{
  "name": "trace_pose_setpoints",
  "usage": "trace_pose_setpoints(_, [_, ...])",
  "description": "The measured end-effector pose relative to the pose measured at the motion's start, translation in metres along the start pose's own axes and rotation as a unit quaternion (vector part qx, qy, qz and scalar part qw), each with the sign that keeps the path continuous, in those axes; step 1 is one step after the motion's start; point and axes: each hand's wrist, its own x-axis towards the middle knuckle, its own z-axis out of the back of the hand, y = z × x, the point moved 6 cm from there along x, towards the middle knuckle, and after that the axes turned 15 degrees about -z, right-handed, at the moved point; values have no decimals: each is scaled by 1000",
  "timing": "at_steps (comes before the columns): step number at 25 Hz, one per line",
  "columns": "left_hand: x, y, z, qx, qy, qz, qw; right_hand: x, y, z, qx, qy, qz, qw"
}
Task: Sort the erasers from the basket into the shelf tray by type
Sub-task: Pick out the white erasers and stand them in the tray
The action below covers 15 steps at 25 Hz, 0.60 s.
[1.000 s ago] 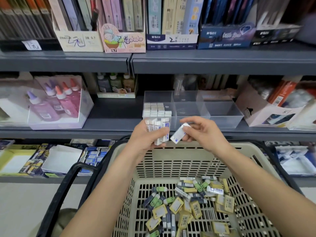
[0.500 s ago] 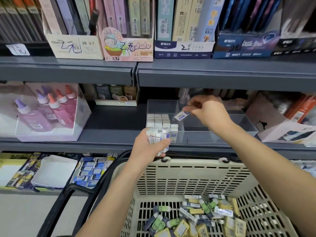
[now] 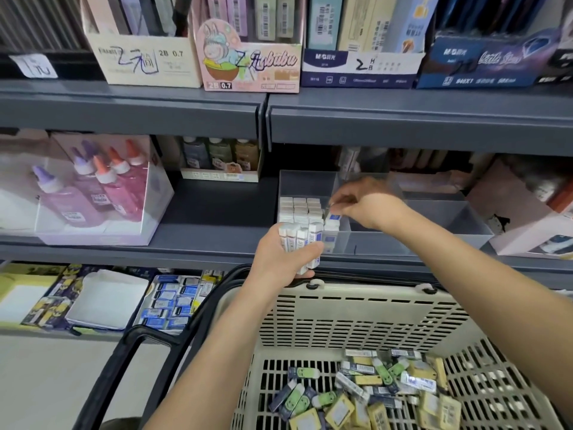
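Note:
A clear divided shelf tray sits on the middle shelf. Its left compartment holds rows of upright white erasers. My right hand reaches into that compartment and pinches a white eraser with a blue label at the right end of the rows. My left hand hovers in front of the tray and grips a bundle of several white erasers standing upright. Below, the beige basket holds a heap of yellow, green and white erasers.
A clear box of glue bottles stands left on the same shelf. A pink-white carton stands right of the tray. Boxes of pencil leads fill the upper shelf. The lower shelf carries blue eraser packs. The basket's black handle hangs at the left.
My right hand carried the single white eraser from above the basket up into the tray's left compartment and lowered it beside the rows. My left hand stayed by the tray with its bundle.

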Motion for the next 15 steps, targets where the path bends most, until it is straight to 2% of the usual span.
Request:
trace_pose_setpoints(7, [1, 2, 1, -16, -5, 15, 1000, -2, 4, -14, -25, 32, 19, 999])
trace_pose_setpoints(11, [2, 3, 3, -53, 3, 18, 998, -27, 10, 5, 80, -48, 49, 994])
trace_pose_setpoints(12, [2, 3, 3, -62, 7, 19, 998, -36, 14, 6, 104, -39, 69, 991])
trace_pose_setpoints(15, [1, 2, 1, -73, 37, 13, 997, -59, 24, -8, 169, 78, 93, 978])
